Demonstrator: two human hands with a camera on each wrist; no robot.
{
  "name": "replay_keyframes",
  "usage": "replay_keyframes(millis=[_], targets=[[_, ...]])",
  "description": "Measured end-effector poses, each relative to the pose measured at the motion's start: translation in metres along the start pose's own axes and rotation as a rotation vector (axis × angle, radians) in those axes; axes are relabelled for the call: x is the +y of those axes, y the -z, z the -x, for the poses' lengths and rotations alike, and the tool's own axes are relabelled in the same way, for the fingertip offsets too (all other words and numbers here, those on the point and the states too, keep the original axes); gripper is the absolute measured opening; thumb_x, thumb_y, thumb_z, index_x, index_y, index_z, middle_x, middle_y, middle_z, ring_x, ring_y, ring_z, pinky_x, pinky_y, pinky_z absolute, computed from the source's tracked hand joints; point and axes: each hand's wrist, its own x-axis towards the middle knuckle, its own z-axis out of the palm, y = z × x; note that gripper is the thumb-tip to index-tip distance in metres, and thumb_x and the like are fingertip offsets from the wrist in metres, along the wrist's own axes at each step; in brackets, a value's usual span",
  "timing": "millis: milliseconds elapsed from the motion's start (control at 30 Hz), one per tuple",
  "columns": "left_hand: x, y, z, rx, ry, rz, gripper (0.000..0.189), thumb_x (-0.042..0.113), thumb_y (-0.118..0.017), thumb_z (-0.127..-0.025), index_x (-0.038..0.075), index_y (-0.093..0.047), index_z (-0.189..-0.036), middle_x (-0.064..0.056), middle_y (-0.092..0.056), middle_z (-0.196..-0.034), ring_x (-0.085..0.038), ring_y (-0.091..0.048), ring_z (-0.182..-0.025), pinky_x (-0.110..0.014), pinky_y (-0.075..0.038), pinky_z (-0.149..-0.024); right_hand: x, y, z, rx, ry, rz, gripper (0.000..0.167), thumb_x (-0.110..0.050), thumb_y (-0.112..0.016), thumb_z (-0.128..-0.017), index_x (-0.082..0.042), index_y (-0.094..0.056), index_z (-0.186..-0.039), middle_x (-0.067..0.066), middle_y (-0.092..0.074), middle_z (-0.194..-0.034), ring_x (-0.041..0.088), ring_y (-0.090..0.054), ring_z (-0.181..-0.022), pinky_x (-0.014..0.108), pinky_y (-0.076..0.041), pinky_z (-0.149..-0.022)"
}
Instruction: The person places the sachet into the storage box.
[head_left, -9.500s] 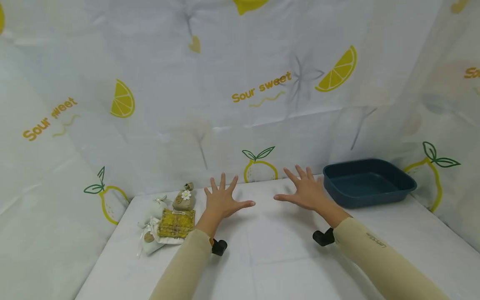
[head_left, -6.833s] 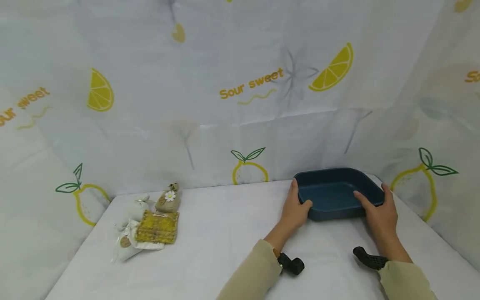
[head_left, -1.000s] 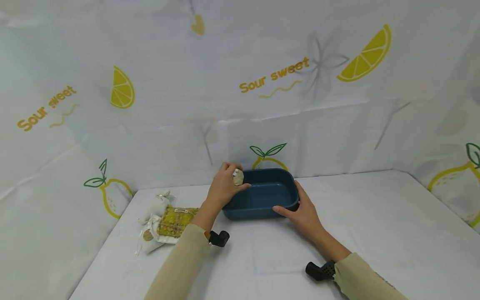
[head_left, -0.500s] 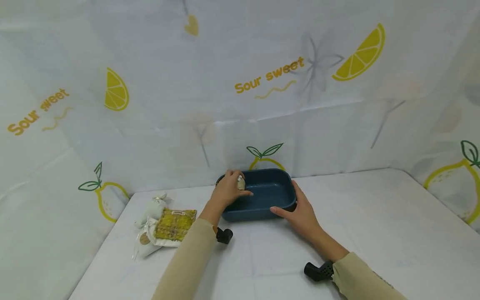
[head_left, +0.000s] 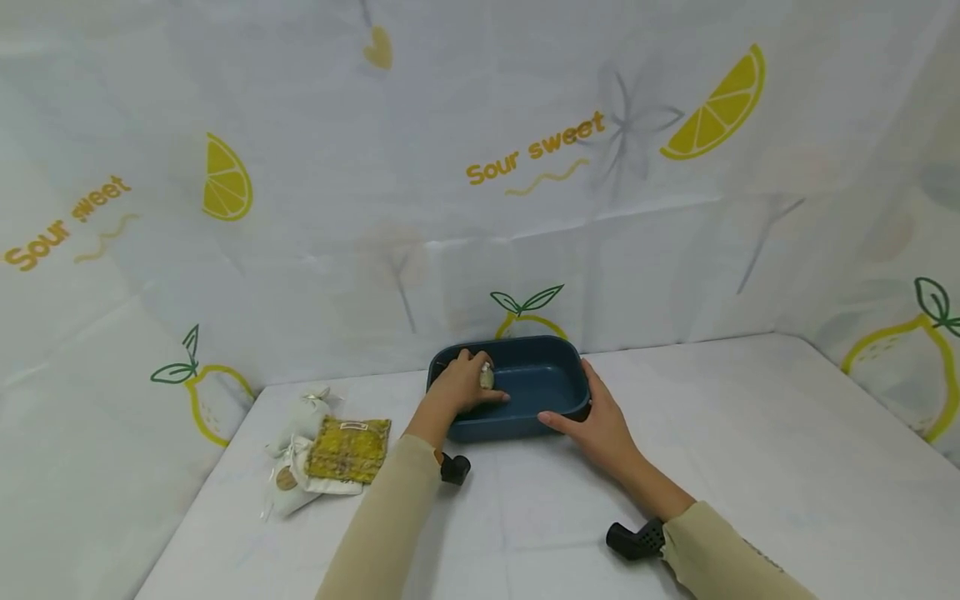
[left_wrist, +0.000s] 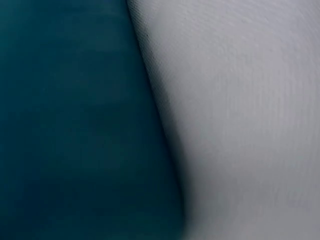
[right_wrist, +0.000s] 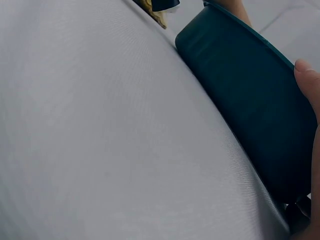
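Note:
A dark blue rectangular basin (head_left: 495,429) stands mid-table near the back wall. My left hand (head_left: 459,385) reaches down inside its left end, fingers curled round a small beige drawstring sachet (head_left: 487,377); most of the sachet is hidden by the hand. At the basin's right end my right hand (head_left: 600,423) grips the wall, thumb over the front rim. In the right wrist view that thumb (right_wrist: 307,82) presses at the rim. Only the basin's outer side (left_wrist: 90,120) and white cloth fill the left wrist view, with no hand showing.
Left of the basin lies a pile: a yellow woven pouch (head_left: 349,450) on a white one, beside two pale drawstring sachets (head_left: 306,419). White cloth covers the table (head_left: 750,417). A lemon-printed curtain (head_left: 337,250) rises close behind the basin.
Within the last second my left hand has lowered the sachet into the basin. Earlier the basin moved from the right to the middle, and the beige sachet left the pile. My right hand keeps its grip.

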Motion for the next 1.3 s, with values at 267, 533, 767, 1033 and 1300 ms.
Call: replay_keyframes(millis=[267,533,767,1033,1300], targets=[[0.005,0.011,0.01,-0.086,0.038,0.002,0.068,0.054,-0.066,-0.092,0.023,-0.046,-0.149,-0.015,-0.048,-0.143,-0.033,-0.053,-0.126,-0.053,-0.05,-0.102,0.002,-0.001,0.0,0.005,0.001,-0.003,0.112,-0.048,-0.079,-0.084,-0.008,-0.011,-0.163,0.02,-0.019,-0.168,0.042,-0.021,-0.155,0.063,-0.027,-0.121],[0.006,0.026,0.015,-0.063,0.03,-0.025,0.073,0.047,-0.079,-0.085,0.021,-0.052,-0.147,-0.011,-0.056,-0.143,-0.03,-0.06,-0.118,-0.05,-0.051,-0.101,0.001,0.0,-0.001,0.008,0.007,0.001,0.112,-0.048,-0.079,-0.084,-0.008,-0.011,-0.163,0.02,-0.019,-0.169,0.042,-0.021,-0.155,0.063,-0.026,-0.121],[0.0,0.025,0.012,-0.013,0.014,-0.018,0.069,0.035,-0.086,-0.081,0.016,-0.059,-0.142,-0.011,-0.06,-0.137,-0.027,-0.06,-0.117,-0.045,-0.052,-0.1,0.0,0.0,-0.001,0.001,-0.002,0.007,0.112,-0.048,-0.079,-0.084,-0.009,-0.01,-0.164,0.02,-0.018,-0.169,0.042,-0.021,-0.155,0.063,-0.027,-0.121],[0.0,0.024,0.019,0.033,0.007,-0.049,0.068,0.039,-0.084,-0.083,0.02,-0.058,-0.142,-0.012,-0.055,-0.142,-0.031,-0.061,-0.118,-0.048,-0.054,-0.097,-0.002,0.0,-0.003,-0.002,0.003,0.009,0.112,-0.048,-0.079,-0.084,-0.009,-0.01,-0.164,0.02,-0.018,-0.169,0.042,-0.021,-0.155,0.063,-0.027,-0.121],[-0.015,0.055,0.045,0.163,-0.071,0.135,0.056,0.04,-0.068,-0.097,0.013,-0.056,-0.144,-0.012,-0.054,-0.146,-0.033,-0.056,-0.131,-0.052,-0.048,-0.107,-0.001,0.001,0.0,-0.003,0.001,0.001,0.112,-0.047,-0.079,-0.084,-0.008,-0.011,-0.163,0.02,-0.018,-0.169,0.042,-0.021,-0.155,0.064,-0.026,-0.121]])
